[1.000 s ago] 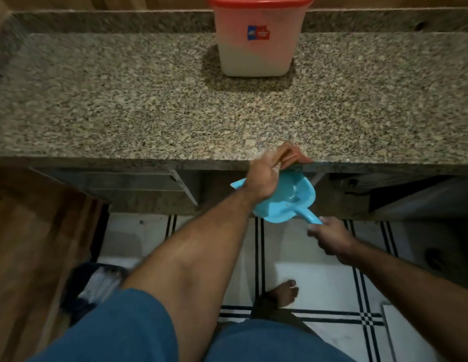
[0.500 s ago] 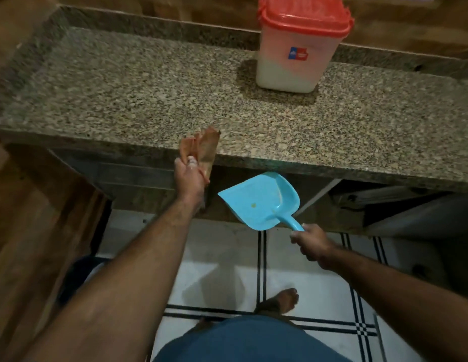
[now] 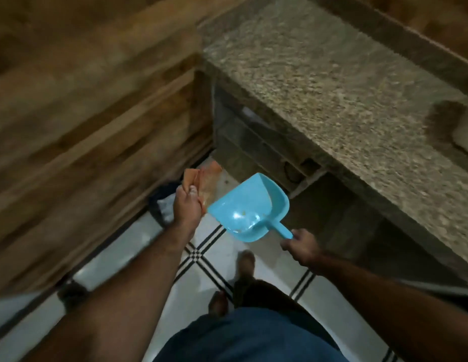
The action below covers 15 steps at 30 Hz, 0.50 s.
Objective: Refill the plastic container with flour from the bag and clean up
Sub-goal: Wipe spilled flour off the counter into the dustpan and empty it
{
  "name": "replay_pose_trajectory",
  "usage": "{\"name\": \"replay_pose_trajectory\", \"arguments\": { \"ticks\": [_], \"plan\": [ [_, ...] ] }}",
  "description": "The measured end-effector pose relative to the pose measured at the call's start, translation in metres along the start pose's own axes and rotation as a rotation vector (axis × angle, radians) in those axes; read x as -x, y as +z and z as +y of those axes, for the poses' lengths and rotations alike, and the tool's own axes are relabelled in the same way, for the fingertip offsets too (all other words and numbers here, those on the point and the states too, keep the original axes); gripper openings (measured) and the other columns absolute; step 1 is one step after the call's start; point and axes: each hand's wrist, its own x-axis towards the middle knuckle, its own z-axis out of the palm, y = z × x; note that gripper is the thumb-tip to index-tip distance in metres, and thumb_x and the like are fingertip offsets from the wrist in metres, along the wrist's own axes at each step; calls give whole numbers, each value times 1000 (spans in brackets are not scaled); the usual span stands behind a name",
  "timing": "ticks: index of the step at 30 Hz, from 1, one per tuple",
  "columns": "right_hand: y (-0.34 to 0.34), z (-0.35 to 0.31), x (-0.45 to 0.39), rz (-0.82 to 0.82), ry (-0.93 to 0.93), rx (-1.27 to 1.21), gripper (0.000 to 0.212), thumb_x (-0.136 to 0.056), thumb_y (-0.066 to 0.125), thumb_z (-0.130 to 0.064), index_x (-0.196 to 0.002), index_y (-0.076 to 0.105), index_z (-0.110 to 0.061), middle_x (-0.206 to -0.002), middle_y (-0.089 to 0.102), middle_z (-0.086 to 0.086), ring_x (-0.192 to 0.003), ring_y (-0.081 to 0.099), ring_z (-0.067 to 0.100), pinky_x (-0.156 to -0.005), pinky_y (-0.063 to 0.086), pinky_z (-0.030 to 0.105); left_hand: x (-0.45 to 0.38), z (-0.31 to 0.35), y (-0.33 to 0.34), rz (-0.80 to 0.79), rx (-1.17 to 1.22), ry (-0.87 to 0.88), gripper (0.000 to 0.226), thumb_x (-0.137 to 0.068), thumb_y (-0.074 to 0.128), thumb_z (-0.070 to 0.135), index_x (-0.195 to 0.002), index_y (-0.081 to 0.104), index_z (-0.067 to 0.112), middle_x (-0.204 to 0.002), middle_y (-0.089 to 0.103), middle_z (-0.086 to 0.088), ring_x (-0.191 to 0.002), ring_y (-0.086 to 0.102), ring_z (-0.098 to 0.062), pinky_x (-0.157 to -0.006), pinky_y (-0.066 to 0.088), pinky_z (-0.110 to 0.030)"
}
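My right hand (image 3: 302, 246) grips the handle of a light blue dustpan (image 3: 250, 207) held over the floor, with a few small crumbs in its pan. Just left of the pan, my left hand (image 3: 187, 206) grips a folded orange-brown cloth (image 3: 205, 178). Only a pale bottom corner of the plastic container (image 3: 464, 131) shows at the right edge, on the granite counter (image 3: 319, 82). No flour bag is in view.
A dark bin with a white liner (image 3: 163, 202) sits on the floor by the wooden wall (image 3: 84, 113), just beyond my left hand. Open shelves lie under the counter. My bare feet stand on white tiles with black stripes (image 3: 201, 254).
The view has swung left, away from the counter. Both hands came down and left from the counter edge with the cloth and dustpan, now over the floor near the bin.
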Motion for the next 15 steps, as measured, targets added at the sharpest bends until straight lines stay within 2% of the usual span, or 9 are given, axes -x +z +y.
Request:
{"name": "replay_pose_trajectory", "arguments": {
  "ticks": [2,5,7,9,12,15],
  "plan": [
    [19,-40,-28,-67,-48,85,14,-85,75,-28,-89,70,-16,-76,68,5,-59,60,17,-53,48,29,-14,-14,-27,123,30,-46,28,-112,49,15,-128,62,-3,-121,68,-19,-108,64,-29,-94,49,-36],
    [51,-96,-70,-174,-140,201,11,-93,73,-25,-87,65,-19,-81,67,5,-65,60,16,-55,47,28,-28,-32,-59,279,26,-117,29,-113,48,15,-132,63,0,-117,63,-6,-107,58,-20,-83,40,-24],
    [74,-126,-101,-248,-167,256,12,-98,70,-21,-90,62,-20,-80,63,2,-66,57,13,-54,42,23,-40,-50,-77,368,61,-175,26,-114,46,16,-130,63,6,-113,62,-6,-102,59,-22,-74,41,-21],
    [98,-151,-135,-308,-154,303,9,-99,69,-22,-99,66,-14,-77,63,3,-62,55,12,-52,42,23,-48,-66,-91,432,97,-254,15,-116,42,21,-122,56,17,-107,61,-7,-95,61,-26,-71,48,-25],
    [139,-178,-183,-383,-104,363,19,-97,69,-27,-106,68,-11,-76,62,5,-56,53,13,-50,44,26,-59,-102,-100,516,151,-305,15,-117,39,20,-124,51,14,-99,58,-3,-80,59,-14,-57,53,-21],
    [181,-197,-226,-435,20,399,18,-98,62,-25,-103,64,-8,-70,60,5,-51,52,15,-48,43,24,-73,-135,-94,566,214,-404,19,-116,41,22,-129,52,14,-105,62,-6,-83,60,-15,-62,52,-29]
  ]
}}
